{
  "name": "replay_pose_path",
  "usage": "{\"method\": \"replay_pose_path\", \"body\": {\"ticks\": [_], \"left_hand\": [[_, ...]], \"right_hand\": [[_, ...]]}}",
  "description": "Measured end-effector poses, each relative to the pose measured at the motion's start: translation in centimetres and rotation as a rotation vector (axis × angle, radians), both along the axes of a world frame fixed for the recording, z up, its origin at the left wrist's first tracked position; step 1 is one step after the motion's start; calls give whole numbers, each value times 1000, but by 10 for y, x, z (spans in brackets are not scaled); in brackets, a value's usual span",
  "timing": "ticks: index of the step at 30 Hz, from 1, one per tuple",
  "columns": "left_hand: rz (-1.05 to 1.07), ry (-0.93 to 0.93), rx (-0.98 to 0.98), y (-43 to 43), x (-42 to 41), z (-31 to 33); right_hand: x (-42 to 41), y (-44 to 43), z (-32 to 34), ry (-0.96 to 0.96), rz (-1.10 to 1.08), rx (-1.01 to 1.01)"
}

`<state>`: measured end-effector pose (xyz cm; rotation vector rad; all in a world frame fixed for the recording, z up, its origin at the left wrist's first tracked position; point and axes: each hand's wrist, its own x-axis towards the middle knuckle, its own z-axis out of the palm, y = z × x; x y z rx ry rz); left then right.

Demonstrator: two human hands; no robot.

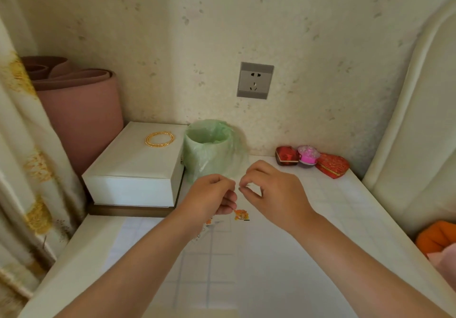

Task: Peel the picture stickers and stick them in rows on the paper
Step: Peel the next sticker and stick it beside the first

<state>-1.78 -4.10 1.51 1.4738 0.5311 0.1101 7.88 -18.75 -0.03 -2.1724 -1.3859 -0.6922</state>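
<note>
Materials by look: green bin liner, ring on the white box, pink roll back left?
Bin liner: thin plastic film, translucent and crinkled, slightly glossy. Ring on the white box: gold-coloured, probably metal, given its bright glints; plated or plastic can't be excluded. Roll: likely foam or rubber matting, matte pink, with a thick soft-looking layered edge.

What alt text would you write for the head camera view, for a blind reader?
The left hand and right hand nearly touch above gridded paper on a white table, both pinched as if on something too tiny to identify. One orange sticker lies on the paper; a green-lined bin stands behind.
</note>
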Motion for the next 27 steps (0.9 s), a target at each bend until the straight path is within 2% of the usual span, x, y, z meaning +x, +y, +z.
{"method": "replay_pose_path", "body": {"ticks": [7, 10, 12, 14, 17, 19, 21, 23, 27], "left_hand": [[28, 145, -139, -11, 6, -9], [23, 170, -173, -14, 8, -13], [26, 153, -204, -15, 11, -13], [56, 126, -204, -14, 14, -13], [123, 90, 5, -12, 18, -18], [121, 62, 125, -14, 19, -23], [91, 32, 126, -17, 18, -25], [88, 2, 130, -19, 18, -26], [113, -35, 203, -19, 19, -29]], "right_hand": [[13, -10, -13, -230, 79, -52], [15, -11, -19, -179, 79, -66], [15, -13, -22, 7, 9, -27], [13, -14, -22, 355, -75, 61], [14, -16, -14, 957, -97, 242], [14, -19, -10, 1210, -83, 307], [14, -22, -10, 1346, -80, 336], [14, -24, -10, 1401, -81, 342], [15, -26, -9, 1376, -112, 262]]}}
